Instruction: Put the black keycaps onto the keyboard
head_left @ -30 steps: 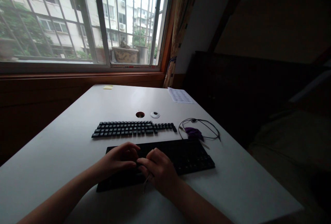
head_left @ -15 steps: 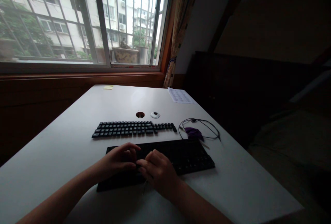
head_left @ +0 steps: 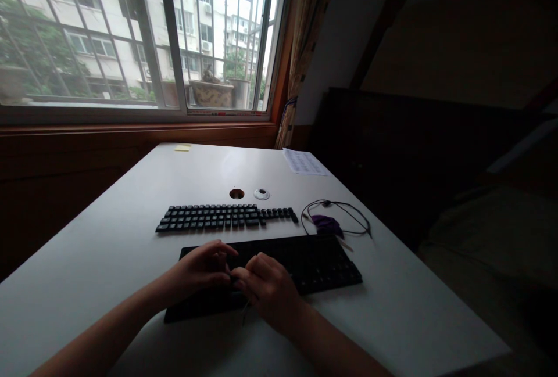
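Note:
A black keyboard (head_left: 322, 261) lies at a slant on the white table, its details dim in the low light. Over its left half, my left hand (head_left: 204, 266) has its thumb and curled fingers drawn together, the index finger reaching forward; anything between them is too small and dark to make out. Touching or nearly touching those fingertips, my right hand (head_left: 268, 287) is closed in a pinch. From beneath it pokes a thin wire tool (head_left: 244, 312), which looks like a keycap puller. Loose black keycaps (head_left: 209, 218) stand in rows behind the keyboard.
Right of the keycaps lie a coiled black cable (head_left: 361, 214) and a purple cloth or pouch (head_left: 326, 225). Behind them are a round table hole (head_left: 236, 194), its cover (head_left: 261, 194), a printed sheet (head_left: 305, 162) and yellow sticky notes (head_left: 182, 147). A barred window is beyond.
Both hands stay at nearly the same spot over the keyboard. The fingers have shifted only very slightly, and the thin wire under my right hand has moved a little.

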`<control>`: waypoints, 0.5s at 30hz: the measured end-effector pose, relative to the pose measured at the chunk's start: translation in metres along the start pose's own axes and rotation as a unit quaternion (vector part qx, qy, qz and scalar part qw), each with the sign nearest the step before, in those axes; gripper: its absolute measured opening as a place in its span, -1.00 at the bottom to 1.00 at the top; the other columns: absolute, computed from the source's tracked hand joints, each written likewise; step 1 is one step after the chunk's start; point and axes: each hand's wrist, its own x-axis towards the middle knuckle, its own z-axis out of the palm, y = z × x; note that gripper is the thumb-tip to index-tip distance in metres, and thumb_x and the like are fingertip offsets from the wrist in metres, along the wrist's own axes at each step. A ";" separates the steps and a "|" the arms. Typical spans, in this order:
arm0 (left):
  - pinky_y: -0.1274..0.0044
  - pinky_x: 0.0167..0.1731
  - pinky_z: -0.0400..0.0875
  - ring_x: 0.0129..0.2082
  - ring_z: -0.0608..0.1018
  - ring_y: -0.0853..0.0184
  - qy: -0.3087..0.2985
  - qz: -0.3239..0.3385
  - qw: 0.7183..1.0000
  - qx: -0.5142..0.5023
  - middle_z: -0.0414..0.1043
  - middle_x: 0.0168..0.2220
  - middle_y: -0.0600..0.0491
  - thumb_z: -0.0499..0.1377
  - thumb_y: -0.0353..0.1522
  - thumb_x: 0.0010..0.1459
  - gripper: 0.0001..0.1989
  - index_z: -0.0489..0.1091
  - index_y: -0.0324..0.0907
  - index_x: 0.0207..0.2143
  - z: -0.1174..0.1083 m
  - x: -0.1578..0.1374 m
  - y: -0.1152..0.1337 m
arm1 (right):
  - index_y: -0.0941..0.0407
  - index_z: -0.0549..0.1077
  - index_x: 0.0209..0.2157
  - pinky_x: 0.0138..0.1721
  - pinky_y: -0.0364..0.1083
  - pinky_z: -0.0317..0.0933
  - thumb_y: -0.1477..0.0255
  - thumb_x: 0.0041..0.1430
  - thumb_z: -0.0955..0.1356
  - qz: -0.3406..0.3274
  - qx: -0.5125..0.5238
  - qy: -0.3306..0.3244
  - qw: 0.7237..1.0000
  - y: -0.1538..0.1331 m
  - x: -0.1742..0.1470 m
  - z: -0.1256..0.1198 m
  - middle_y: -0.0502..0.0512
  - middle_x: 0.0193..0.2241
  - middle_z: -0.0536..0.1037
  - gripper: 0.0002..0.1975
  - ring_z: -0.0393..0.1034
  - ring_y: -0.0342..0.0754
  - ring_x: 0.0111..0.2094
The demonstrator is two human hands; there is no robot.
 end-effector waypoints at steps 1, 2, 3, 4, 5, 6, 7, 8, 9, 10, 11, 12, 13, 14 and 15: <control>0.48 -0.32 0.36 -0.33 0.45 0.35 -0.001 -0.001 1.000 -0.002 0.40 -0.34 0.10 0.33 -0.30 0.09 -0.59 0.35 -0.16 -0.02 0.000 0.000 0.001 | 0.10 0.50 -0.13 -0.30 -0.07 0.28 0.43 0.35 0.27 0.001 0.002 -0.001 1.000 0.000 0.000 0.000 0.08 -0.38 0.45 -0.82 0.32 -0.06 -0.35; 0.46 -0.29 0.37 -0.30 0.47 0.33 -0.001 -0.002 1.000 -0.003 0.42 -0.31 0.08 0.33 -0.30 0.10 -0.60 0.36 -0.15 -0.02 0.001 0.000 0.002 | 0.10 0.49 -0.12 -0.30 -0.07 0.28 0.43 0.35 0.27 0.004 0.004 -0.003 1.000 0.001 -0.001 0.000 0.08 -0.37 0.45 -0.82 0.33 -0.06 -0.34; 0.44 -0.26 0.39 -0.27 0.49 0.31 0.000 -0.002 1.000 -0.004 0.45 -0.27 0.05 0.32 -0.30 0.10 -0.62 0.36 -0.15 -0.03 0.001 0.000 0.004 | 0.10 0.49 -0.11 -0.30 -0.08 0.28 0.43 0.35 0.27 0.010 0.006 -0.003 1.000 0.003 -0.001 0.000 0.08 -0.37 0.45 -0.81 0.34 -0.06 -0.34; 0.42 -0.23 0.40 -0.23 0.50 0.28 0.002 -0.003 1.000 -0.003 0.47 -0.24 0.02 0.31 -0.29 0.12 -0.64 0.37 -0.16 -0.05 0.002 0.000 0.006 | 0.09 0.49 -0.10 -0.30 -0.09 0.29 0.43 0.34 0.27 0.018 0.008 -0.004 1.000 0.005 -0.002 0.000 0.08 -0.37 0.45 -0.81 0.34 -0.07 -0.34; 0.41 -0.20 0.40 -0.20 0.51 0.26 0.005 -0.002 1.000 -0.002 0.47 -0.21 0.00 0.29 -0.29 0.14 -0.67 0.37 -0.16 -0.06 0.002 0.000 0.008 | 0.09 0.49 -0.09 -0.29 -0.10 0.29 0.44 0.34 0.27 0.028 0.010 -0.005 1.000 0.008 -0.003 -0.001 0.08 -0.36 0.44 -0.81 0.35 -0.07 -0.34; 0.39 -0.18 0.41 -0.18 0.52 0.25 0.010 0.002 1.000 0.002 0.48 -0.19 -0.01 0.27 -0.28 0.16 -0.69 0.38 -0.17 -0.07 0.003 0.000 0.011 | 0.08 0.49 -0.08 -0.29 -0.11 0.29 0.44 0.34 0.28 0.040 0.012 -0.007 0.999 0.012 -0.003 -0.002 0.07 -0.35 0.44 -0.81 0.36 -0.08 -0.34; 0.39 -0.16 0.41 -0.17 0.52 0.24 0.015 0.009 1.000 0.009 0.48 -0.18 -0.02 0.26 -0.28 0.17 -0.71 0.39 -0.17 -0.07 0.003 0.000 0.014 | 0.08 0.49 -0.07 -0.28 -0.11 0.30 0.44 0.33 0.29 0.054 0.014 -0.010 0.998 0.017 -0.003 -0.004 0.07 -0.34 0.44 -0.80 0.37 -0.08 -0.33; 0.38 -0.15 0.41 -0.16 0.52 0.23 0.019 0.019 0.999 0.021 0.47 -0.18 -0.03 0.24 -0.28 0.19 -0.73 0.39 -0.17 -0.08 0.004 0.000 0.016 | 0.08 0.49 -0.06 -0.26 -0.12 0.30 0.44 0.32 0.30 0.067 0.018 -0.015 0.997 0.023 -0.003 -0.006 0.07 -0.32 0.44 -0.80 0.38 -0.09 -0.32; 0.39 -0.15 0.41 -0.15 0.51 0.24 0.022 0.032 0.998 0.039 0.46 -0.18 -0.03 0.22 -0.28 0.21 -0.75 0.40 -0.17 -0.08 0.004 0.000 0.018 | 0.08 0.49 -0.06 -0.24 -0.12 0.31 0.45 0.31 0.31 0.081 0.021 -0.017 0.996 0.030 -0.003 -0.009 0.07 -0.30 0.45 -0.80 0.39 -0.09 -0.31; 0.40 -0.15 0.41 -0.16 0.51 0.25 0.022 0.047 0.997 0.064 0.45 -0.18 -0.03 0.21 -0.29 0.22 -0.77 0.41 -0.17 -0.08 0.005 -0.001 0.020 | 0.08 0.49 -0.07 -0.22 -0.13 0.31 0.46 0.30 0.32 0.096 0.019 -0.020 0.995 0.037 -0.002 -0.013 0.07 -0.29 0.45 -0.81 0.40 -0.10 -0.30; 0.42 -0.17 0.41 -0.18 0.51 0.26 0.017 0.061 0.993 0.096 0.44 -0.18 -0.02 0.20 -0.31 0.23 -0.79 0.41 -0.16 -0.09 0.006 -0.002 0.021 | 0.09 0.50 -0.09 -0.22 -0.12 0.31 0.47 0.29 0.34 0.116 0.011 -0.022 0.993 0.044 0.000 -0.018 0.06 -0.28 0.45 -0.82 0.40 -0.10 -0.30; 0.44 -0.20 0.41 -0.21 0.50 0.27 0.007 0.075 0.989 0.130 0.43 -0.18 -0.02 0.18 -0.32 0.24 -0.81 0.42 -0.16 -0.10 0.007 -0.003 0.023 | 0.08 0.51 -0.10 -0.22 -0.12 0.31 0.48 0.27 0.35 0.136 0.003 -0.028 0.990 0.051 0.002 -0.023 0.06 -0.27 0.44 -0.82 0.41 -0.10 -0.30; 0.46 -0.23 0.41 -0.23 0.50 0.29 -0.007 0.086 0.983 0.162 0.42 -0.18 -0.03 0.17 -0.34 0.24 -0.82 0.43 -0.16 -0.11 0.008 -0.004 0.025 | 0.06 0.52 -0.11 -0.23 -0.13 0.31 0.50 0.26 0.36 0.153 -0.005 -0.036 0.988 0.059 0.005 -0.028 0.04 -0.27 0.44 -0.81 0.41 -0.11 -0.30; 0.48 -0.25 0.41 -0.25 0.49 0.30 -0.022 0.096 0.977 0.189 0.42 -0.18 -0.03 0.16 -0.36 0.24 -0.82 0.44 -0.15 -0.11 0.009 -0.004 0.026 | 0.05 0.52 -0.11 -0.21 -0.13 0.30 0.52 0.25 0.35 0.170 -0.011 -0.041 0.985 0.067 0.008 -0.034 0.03 -0.26 0.43 -0.80 0.41 -0.11 -0.28; 0.49 -0.26 0.41 -0.25 0.49 0.30 -0.036 0.104 0.972 0.209 0.42 -0.17 -0.04 0.16 -0.37 0.24 -0.83 0.44 -0.15 -0.12 0.010 -0.005 0.028 | 0.03 0.52 -0.12 -0.20 -0.13 0.30 0.54 0.24 0.35 0.178 -0.013 -0.051 0.983 0.075 0.012 -0.038 0.02 -0.26 0.43 -0.79 0.41 -0.12 -0.27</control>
